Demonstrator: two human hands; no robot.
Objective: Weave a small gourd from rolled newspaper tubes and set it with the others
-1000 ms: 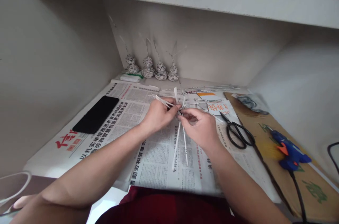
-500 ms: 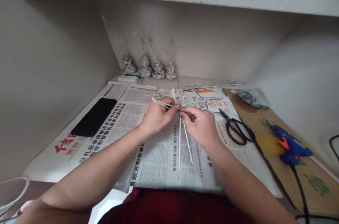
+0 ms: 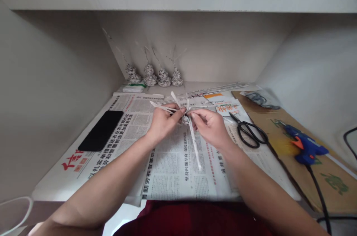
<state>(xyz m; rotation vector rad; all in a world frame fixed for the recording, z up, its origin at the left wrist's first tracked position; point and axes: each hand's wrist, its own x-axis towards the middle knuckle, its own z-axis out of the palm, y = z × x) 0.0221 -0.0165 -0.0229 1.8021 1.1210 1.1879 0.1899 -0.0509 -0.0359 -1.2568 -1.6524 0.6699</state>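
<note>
On the table, over the spread newspaper [image 3: 167,171], a small woven paper piece [image 3: 185,119] sits between the two hands. The left hand [image 3: 164,121] pinches it with thumb and finger. Some paper strips [image 3: 175,98] poke up and out past that hand. The right hand [image 3: 210,125] has its thumb and finger pressed together close by, at the top of the hanging strips [image 3: 194,145]. Its other fingers are curled in.

A second ago, two strips hung down with a gap between them. Now they lie so close that they look like one, slanting down over the newspaper. There is also a bit more space between the fingertips of the two hands, so more of the woven piece shows.

The other things stay where they were. Four woven paper gourds [image 3: 164,79] stand in a row at the back wall. The black phone [image 3: 102,131] lies on the left. The black scissors [image 3: 240,123] lie on the right, and the blue glue gun [image 3: 306,147] rests on the cardboard [image 3: 331,206].
</note>
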